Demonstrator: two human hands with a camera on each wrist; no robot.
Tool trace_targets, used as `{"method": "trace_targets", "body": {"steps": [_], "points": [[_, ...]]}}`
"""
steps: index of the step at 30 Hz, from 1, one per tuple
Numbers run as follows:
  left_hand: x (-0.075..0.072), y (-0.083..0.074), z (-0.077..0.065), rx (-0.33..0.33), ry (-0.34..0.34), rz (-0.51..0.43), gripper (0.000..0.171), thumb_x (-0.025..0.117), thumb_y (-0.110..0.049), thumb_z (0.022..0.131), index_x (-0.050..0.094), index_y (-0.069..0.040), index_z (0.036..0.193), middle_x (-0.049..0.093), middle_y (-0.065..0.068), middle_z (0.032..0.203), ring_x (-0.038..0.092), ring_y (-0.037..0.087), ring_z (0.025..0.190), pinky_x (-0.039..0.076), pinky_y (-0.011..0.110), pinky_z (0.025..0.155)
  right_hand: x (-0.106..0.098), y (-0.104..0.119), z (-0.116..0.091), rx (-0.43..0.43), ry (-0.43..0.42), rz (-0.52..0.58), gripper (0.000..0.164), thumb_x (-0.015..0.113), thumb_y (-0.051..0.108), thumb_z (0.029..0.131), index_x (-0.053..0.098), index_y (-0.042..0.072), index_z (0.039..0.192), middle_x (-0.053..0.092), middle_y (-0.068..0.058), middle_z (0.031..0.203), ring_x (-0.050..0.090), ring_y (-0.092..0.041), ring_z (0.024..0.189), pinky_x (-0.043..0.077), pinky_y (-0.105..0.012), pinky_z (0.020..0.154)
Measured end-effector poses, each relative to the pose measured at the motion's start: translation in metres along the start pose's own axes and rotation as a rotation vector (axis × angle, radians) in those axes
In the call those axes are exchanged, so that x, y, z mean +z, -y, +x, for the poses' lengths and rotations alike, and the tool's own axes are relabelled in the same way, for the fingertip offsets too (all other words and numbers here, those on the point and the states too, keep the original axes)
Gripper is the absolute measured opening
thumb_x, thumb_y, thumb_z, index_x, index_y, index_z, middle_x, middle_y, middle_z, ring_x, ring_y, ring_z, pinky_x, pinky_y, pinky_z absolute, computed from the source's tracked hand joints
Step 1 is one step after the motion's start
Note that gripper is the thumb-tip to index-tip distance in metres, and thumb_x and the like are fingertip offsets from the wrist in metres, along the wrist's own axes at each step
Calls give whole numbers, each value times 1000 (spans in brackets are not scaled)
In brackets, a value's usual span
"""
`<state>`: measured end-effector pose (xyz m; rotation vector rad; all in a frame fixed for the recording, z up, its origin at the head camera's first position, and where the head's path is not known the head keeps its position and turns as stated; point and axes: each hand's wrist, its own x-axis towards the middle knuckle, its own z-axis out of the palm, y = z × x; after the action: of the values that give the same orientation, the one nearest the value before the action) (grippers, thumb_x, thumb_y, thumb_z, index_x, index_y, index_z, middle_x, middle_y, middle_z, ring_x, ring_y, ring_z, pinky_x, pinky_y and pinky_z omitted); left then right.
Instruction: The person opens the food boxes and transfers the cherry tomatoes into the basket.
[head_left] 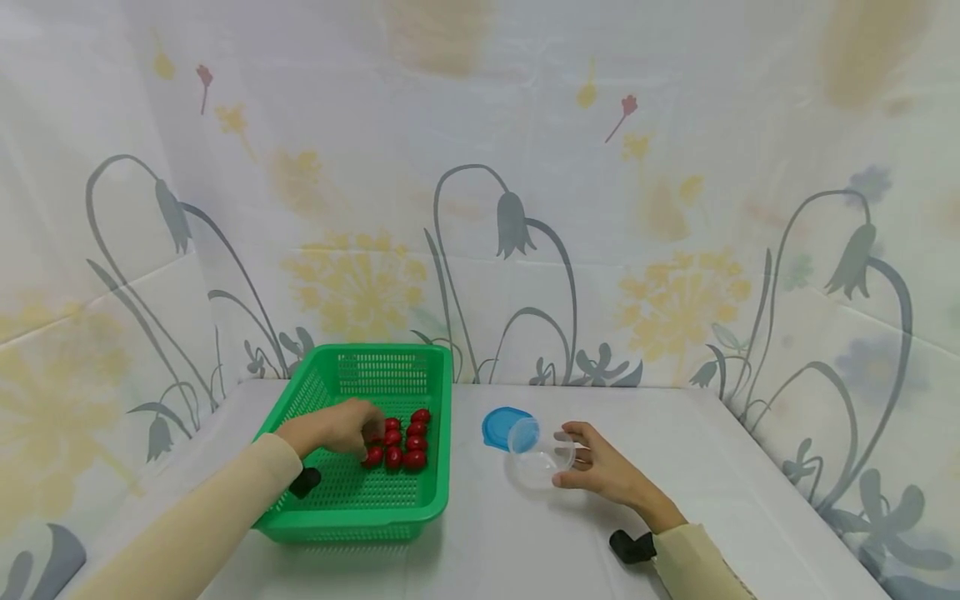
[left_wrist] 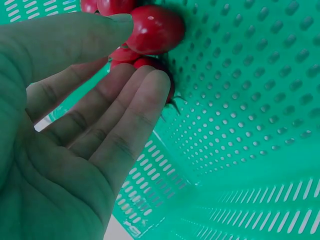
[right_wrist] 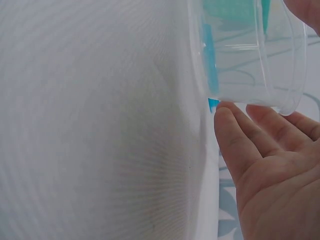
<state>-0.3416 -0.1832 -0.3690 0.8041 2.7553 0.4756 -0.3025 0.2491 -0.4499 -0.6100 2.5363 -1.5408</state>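
Several red cherry tomatoes (head_left: 415, 460) lie grouped in a green perforated basket (head_left: 437, 500). My left hand (head_left: 347, 427) reaches over the basket's left side, down to the tomatoes. In the left wrist view, the thumb tip overlaps one tomato (left_wrist: 157, 31) and the loosely extended fingers lie against others; a gap remains between thumb and fingers. With thumb and fingers on opposite sides, my right hand (head_left: 600, 468) holds a clear plastic cup (head_left: 534, 468) at the table surface. A blue lid (head_left: 497, 427) lies just behind the cup.
The white-covered table (head_left: 480, 550) meets a patterned cloth backdrop (head_left: 480, 275) behind the basket. High slotted walls surround the tomatoes. Black wrist camera mounts (head_left: 632, 547) stick out beside both wrists.
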Motion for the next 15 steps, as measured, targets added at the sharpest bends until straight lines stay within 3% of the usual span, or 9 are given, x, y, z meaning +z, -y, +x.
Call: {"method": "trace_targets", "body": {"steps": [15], "points": [[-7, 2, -3, 38, -35, -15, 28, 75, 2, 74, 67, -4, 99, 64, 7, 93, 58, 20, 84, 50, 36, 72, -1, 2, 0, 15, 11, -8, 89, 78, 24, 79, 22, 1, 145, 33, -21, 144, 44, -39, 127, 40, -46, 102]]}}
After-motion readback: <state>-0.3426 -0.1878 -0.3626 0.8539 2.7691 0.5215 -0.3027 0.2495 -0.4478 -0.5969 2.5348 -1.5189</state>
